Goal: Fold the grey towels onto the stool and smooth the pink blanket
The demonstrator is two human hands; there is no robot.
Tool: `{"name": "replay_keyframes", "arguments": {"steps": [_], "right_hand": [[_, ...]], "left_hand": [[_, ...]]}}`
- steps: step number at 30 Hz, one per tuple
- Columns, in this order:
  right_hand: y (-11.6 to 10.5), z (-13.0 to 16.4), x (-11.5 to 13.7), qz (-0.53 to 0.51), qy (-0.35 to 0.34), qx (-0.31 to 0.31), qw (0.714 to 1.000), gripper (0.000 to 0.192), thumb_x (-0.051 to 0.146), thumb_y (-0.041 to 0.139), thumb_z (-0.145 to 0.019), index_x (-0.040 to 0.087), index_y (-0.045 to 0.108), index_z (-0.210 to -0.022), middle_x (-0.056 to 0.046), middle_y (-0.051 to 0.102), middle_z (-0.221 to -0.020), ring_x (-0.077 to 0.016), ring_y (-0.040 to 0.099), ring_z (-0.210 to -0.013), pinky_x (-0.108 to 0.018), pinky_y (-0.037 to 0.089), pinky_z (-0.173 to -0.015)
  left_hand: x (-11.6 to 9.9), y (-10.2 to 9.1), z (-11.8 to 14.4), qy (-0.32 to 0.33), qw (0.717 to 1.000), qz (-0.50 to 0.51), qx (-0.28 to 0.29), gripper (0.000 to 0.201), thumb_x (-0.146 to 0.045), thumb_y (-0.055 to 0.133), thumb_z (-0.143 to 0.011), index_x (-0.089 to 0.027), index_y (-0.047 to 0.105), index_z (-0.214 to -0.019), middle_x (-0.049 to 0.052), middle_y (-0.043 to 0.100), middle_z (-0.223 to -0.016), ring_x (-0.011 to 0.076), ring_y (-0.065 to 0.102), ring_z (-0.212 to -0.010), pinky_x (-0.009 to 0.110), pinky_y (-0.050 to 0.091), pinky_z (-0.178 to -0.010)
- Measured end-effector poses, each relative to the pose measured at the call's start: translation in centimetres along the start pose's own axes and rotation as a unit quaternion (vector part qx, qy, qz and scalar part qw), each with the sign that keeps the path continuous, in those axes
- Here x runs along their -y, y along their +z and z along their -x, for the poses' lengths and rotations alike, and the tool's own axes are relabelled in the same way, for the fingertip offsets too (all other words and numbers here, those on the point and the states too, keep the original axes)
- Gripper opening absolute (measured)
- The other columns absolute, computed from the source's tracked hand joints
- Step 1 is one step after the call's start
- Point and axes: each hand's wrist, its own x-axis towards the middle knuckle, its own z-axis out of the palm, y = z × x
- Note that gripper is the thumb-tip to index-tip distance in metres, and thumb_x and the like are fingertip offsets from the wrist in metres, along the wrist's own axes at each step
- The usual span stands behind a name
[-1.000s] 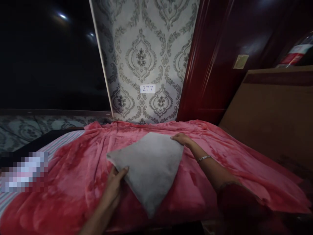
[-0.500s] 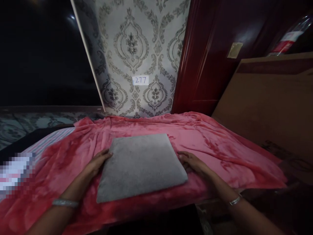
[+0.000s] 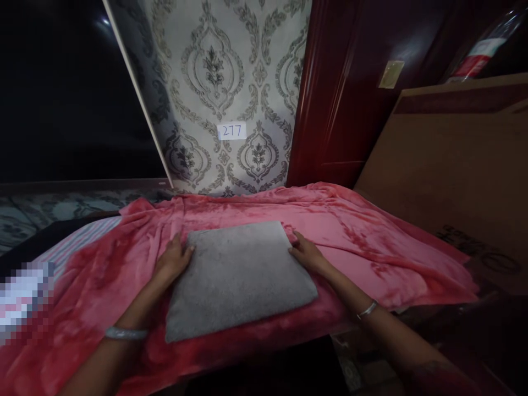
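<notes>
A grey pillow (image 3: 237,278) lies flat on a pink blanket (image 3: 363,242) spread over the bed, its short edges to the left and right and its long near edge close to the bed's front edge. The left hand (image 3: 173,261) rests against the pillow's left edge near the far corner, fingers loosely extended and the thumb lying on the grey fabric; it presses rather than grips, with nothing enclosed in it. The right hand (image 3: 307,254) sits at the pillow's right edge, also toward the far corner, fingers open and spread on the blanket with the fingertips touching the pillow's side; it holds nothing either. Each wrist wears a thin metal bangle (image 3: 367,309).

The blanket is rumpled beyond the pillow, bunched along the wall side, and drapes down to the right of the pillow. Left of the pillow, past the blanket's edge, a striped sheet (image 3: 78,242) shows. Behind the pillow rises a wall with grey ornamental wallpaper (image 3: 214,77), carrying a small white label reading 277 (image 3: 231,131). Right of the wallpaper stands a dark red wooden door (image 3: 350,93), and further right of the pillow leans a large brown cardboard panel (image 3: 454,159).
</notes>
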Motion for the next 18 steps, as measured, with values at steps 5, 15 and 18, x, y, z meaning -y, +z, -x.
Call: {"name": "replay_keyframes", "arguments": {"steps": [5,15,18], "right_hand": [[2.9,-0.3,6.7,0.105,-0.157,-0.001,0.982,0.069,0.025,0.049,-0.091,0.003,0.033,-0.155,-0.020,0.035,-0.158,-0.0292,0.031,-0.147,-0.045,0.024,-0.122],[9.8,1.0,9.6,0.173,-0.233,0.093,0.952,0.071,0.044,0.042,-0.099,0.006,0.029,-0.157,-0.016,0.017,-0.164,-0.0297,0.012,-0.153,-0.052,0.011,-0.124],[7.4,0.6,7.3,0.210,-0.168,0.094,0.958,0.074,0.047,0.042,-0.099,0.006,0.025,-0.159,-0.016,0.011,-0.165,-0.0293,0.009,-0.154,-0.053,0.008,-0.124]], "left_hand": [[-4.1,2.3,0.9,0.164,0.953,-0.239,0.086,0.065,-0.035,0.043,-0.093,-0.003,0.039,-0.149,0.025,0.038,-0.156,0.0356,0.032,-0.148,0.050,0.027,-0.120],[-3.3,7.0,3.5,0.177,0.915,-0.345,0.114,0.063,-0.039,0.040,-0.097,-0.010,0.039,-0.153,0.022,0.029,-0.161,0.0405,0.022,-0.151,0.064,0.015,-0.119],[-3.2,6.9,3.4,0.174,0.918,-0.337,0.118,0.064,-0.041,0.041,-0.097,-0.011,0.039,-0.154,0.022,0.029,-0.161,0.0407,0.022,-0.151,0.064,0.016,-0.119]]}}
